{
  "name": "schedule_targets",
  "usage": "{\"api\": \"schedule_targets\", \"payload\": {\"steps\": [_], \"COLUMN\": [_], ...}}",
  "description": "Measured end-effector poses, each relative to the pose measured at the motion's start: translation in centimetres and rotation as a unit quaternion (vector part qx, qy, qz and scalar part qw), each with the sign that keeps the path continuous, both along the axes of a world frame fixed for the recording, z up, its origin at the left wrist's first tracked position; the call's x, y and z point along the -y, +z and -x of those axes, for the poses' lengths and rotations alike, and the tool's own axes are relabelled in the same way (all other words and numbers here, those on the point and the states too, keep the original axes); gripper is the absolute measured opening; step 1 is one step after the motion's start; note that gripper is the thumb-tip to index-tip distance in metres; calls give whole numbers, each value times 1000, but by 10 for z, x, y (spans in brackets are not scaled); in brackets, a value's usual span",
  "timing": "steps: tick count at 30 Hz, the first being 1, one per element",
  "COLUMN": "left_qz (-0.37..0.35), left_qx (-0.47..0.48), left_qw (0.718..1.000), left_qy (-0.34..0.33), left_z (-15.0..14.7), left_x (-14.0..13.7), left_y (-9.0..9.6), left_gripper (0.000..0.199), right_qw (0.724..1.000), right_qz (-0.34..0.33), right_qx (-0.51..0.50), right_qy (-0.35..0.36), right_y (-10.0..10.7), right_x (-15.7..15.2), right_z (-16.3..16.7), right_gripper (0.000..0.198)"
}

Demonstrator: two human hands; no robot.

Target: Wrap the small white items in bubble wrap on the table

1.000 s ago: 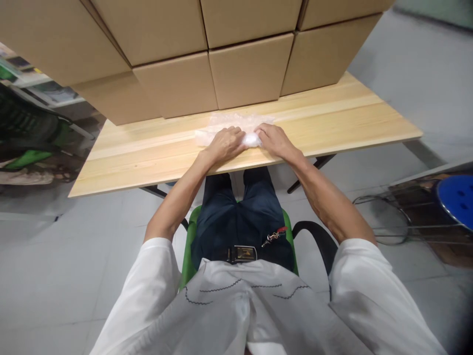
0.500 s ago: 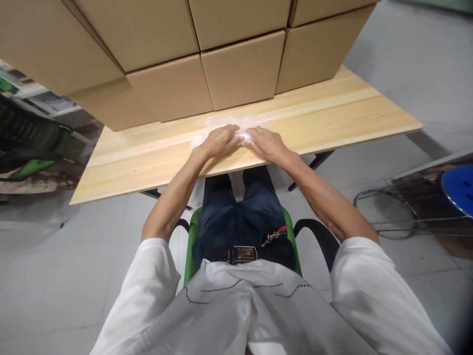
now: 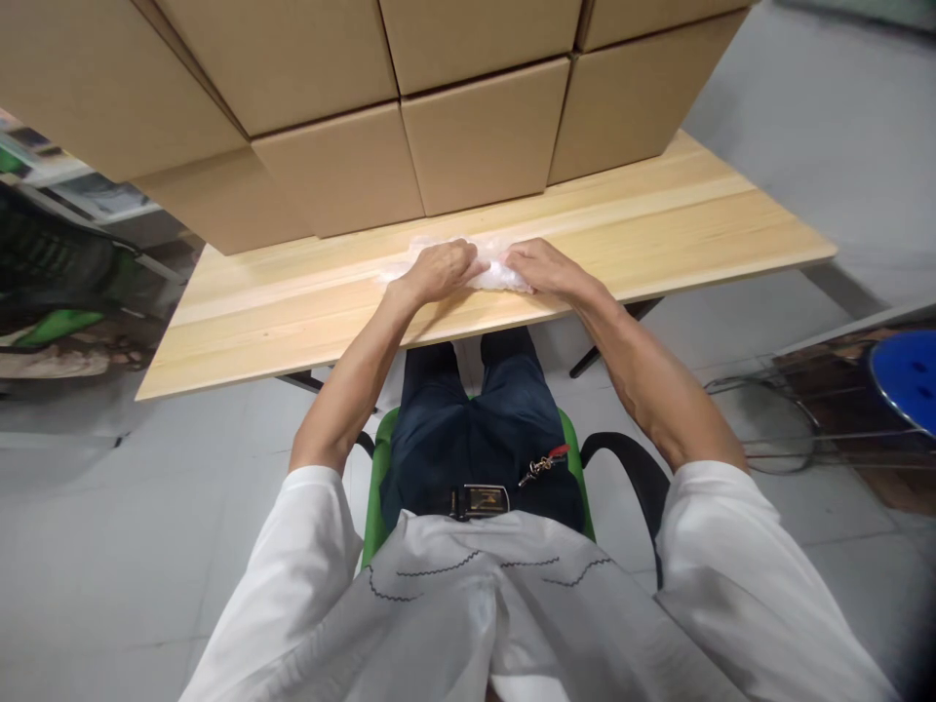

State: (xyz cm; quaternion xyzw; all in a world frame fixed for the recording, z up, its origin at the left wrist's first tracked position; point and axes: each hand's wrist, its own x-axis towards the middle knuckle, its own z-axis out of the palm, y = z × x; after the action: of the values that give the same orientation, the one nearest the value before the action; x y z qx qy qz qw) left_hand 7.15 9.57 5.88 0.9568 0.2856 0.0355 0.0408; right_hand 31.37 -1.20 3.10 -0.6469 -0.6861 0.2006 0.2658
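Left hand [image 3: 443, 270] and right hand [image 3: 548, 268], fingers curled nearly closed, pinched the plastic sheet [image 3: 499, 280] on the table [image 3: 680, 229], near side of the boxes [image 3: 487, 136]. Looked partway: near part bunched, far-left part loose. Any contents hidden.

The wrap [image 3: 503, 280] lies on the table [image 3: 694, 219] before stacked boxes [image 3: 487, 136].

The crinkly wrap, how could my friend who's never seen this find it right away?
Look for the pale wooden table with big brown boxes along its far side. In front of the boxes, find the person's left hand and right hand. The crinkly wrap shows between those hands: whitish and crumpled, unlike the stiff, flat-sided boxes.
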Motion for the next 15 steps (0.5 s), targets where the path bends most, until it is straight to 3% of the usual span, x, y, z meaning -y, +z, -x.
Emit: {"api": "schedule_targets", "payload": {"steps": [4,7,11,15], "left_qz": [17,28,36,1], "left_qx": [-4,12,14,26], "left_qw": [1000,999,999,994], "left_qy": [0,11,35,107], "left_z": [-16,-23,-28,-22], "left_x": [-14,-27,-36,-19], "left_y": [1,-5,-12,-12], "left_gripper": [57,55,52,52], "right_qw": [985,970,972,976], "right_qz": [-87,-149,-129,-112], "right_qx": [141,191,190,182], "right_qy": [-48,-9,43,40], "right_y": [-6,-12,-18,-15], "right_x": [10,18,20,11], "right_z": [7,19,32,29], "right_gripper": [47,56,60,58]}}
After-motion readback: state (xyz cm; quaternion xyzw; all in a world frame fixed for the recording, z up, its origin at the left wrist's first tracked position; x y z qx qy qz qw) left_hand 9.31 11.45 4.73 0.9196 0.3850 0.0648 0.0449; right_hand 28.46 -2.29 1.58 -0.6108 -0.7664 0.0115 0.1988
